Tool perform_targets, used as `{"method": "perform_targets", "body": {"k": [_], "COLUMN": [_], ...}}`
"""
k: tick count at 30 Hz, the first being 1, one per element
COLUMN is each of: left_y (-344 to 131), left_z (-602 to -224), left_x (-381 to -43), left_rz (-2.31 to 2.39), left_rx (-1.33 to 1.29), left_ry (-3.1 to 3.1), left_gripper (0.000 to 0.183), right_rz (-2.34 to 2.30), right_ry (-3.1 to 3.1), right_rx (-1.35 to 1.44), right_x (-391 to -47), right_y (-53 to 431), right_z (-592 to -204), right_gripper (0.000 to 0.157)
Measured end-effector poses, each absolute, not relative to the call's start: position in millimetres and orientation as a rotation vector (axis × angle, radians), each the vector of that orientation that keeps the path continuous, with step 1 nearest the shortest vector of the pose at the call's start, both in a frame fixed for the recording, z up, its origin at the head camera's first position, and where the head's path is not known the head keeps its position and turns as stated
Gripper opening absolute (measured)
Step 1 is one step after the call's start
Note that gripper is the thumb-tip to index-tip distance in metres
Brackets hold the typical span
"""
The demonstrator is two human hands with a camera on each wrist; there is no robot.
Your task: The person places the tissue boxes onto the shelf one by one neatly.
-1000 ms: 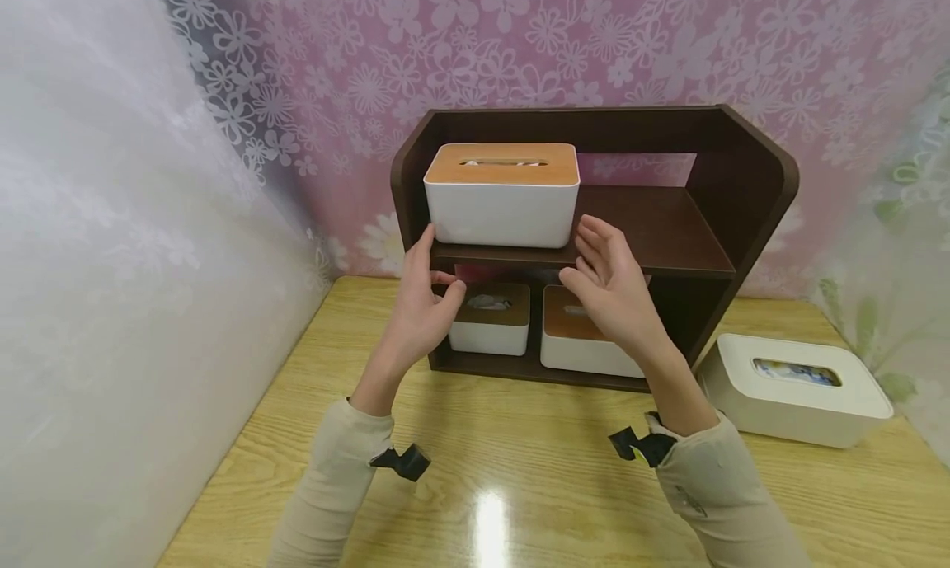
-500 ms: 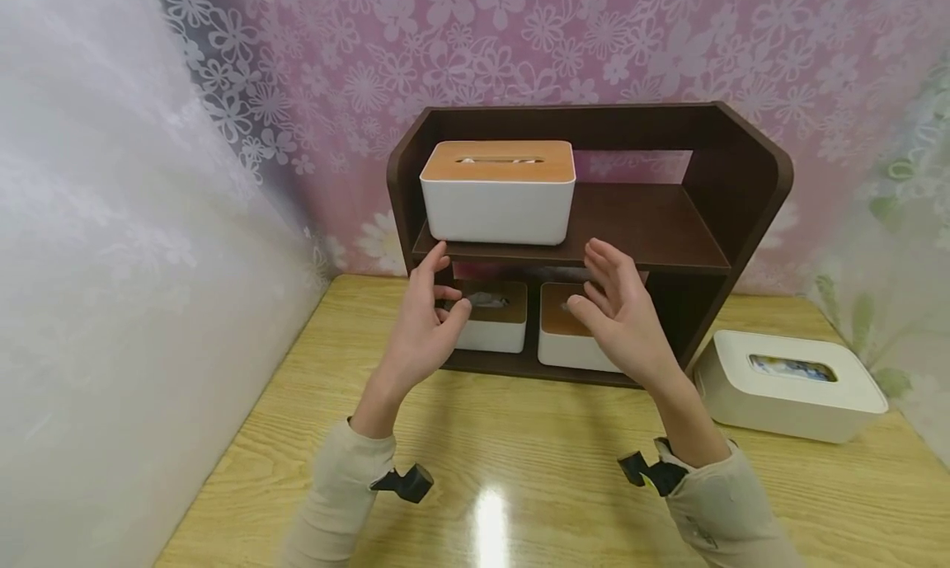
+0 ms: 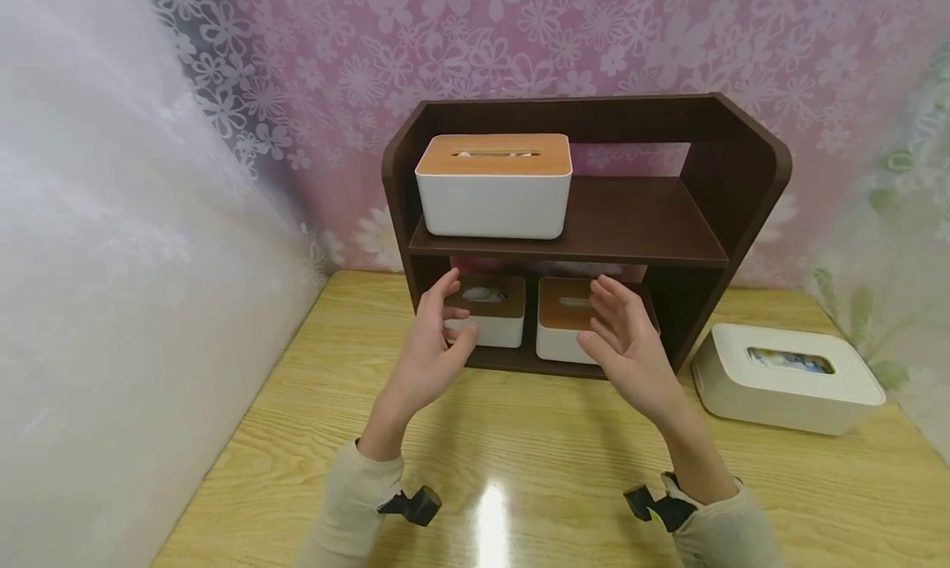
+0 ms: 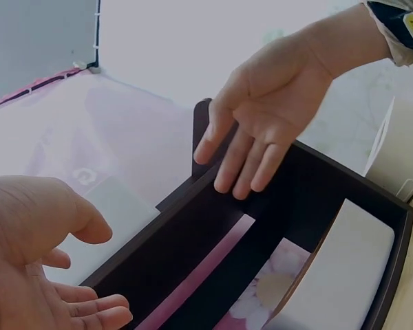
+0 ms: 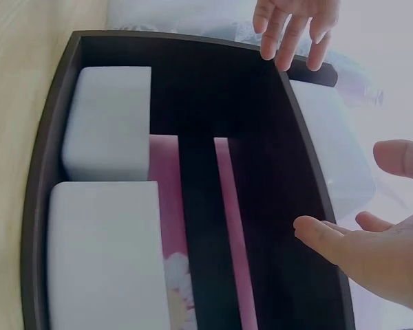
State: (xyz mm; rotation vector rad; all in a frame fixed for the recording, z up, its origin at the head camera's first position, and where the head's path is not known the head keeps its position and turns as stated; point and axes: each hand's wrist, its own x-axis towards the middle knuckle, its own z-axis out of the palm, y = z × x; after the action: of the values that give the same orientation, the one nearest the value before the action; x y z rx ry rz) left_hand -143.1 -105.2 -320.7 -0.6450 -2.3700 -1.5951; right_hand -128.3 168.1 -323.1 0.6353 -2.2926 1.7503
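A white tissue box with a wood-look lid sits at the left of the upper tier of a dark brown shelf. On the lower tier stand a small white tissue box at left and a longer one at right, both with brown lids. My left hand hovers before the smaller box, holding nothing, fingers loosely bent. In front of the longer box, my right hand covers part of it, palm inward and likewise without a load. Both wrist views show the two hands apart, fingers relaxed.
An all-white tissue box stands on the wooden table right of the shelf, a blue-and-white pack showing in its slot. A pale curtain hangs at left, and a pink floral backdrop rises behind the shelf.
Both hands have come down and back from beside the upper tissue box to in front of the lower tier. The boxes stay in place; the view has shifted slightly.
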Motion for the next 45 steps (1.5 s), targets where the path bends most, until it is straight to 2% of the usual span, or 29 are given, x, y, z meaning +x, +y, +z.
{"method": "perform_targets", "body": {"k": [13,20,34,45], "left_y": [-101.4,-104.0,-101.3,-100.1], "left_z": [-338.0,-341.2,-342.2,-345.4], "left_x": [-144.4,-143.0,-143.0,-144.6], "left_rz": [-1.544,-1.532,-1.458,-1.453], "left_rx": [-0.682,-0.677,-0.667,-0.648], "left_ry": [-2.449,-2.474,-2.532,-2.568], "left_gripper": [0.060,0.057,0.057,0.053], "right_rz": [1.796,1.592,1.402,1.445], "right_ry": [-2.266,-2.434,-2.613,-2.716], "right_rx": [0.598,0.682,0.776,0.679], "right_x": [-131.5,-133.7,-125.6,-121.2], "right_y": [177.0,188.9,238.2,267.9], "right_z": [-348.0,-355.4,-347.9,-337.5], "right_gripper": [0.065,0.068,0.066,0.060]}}
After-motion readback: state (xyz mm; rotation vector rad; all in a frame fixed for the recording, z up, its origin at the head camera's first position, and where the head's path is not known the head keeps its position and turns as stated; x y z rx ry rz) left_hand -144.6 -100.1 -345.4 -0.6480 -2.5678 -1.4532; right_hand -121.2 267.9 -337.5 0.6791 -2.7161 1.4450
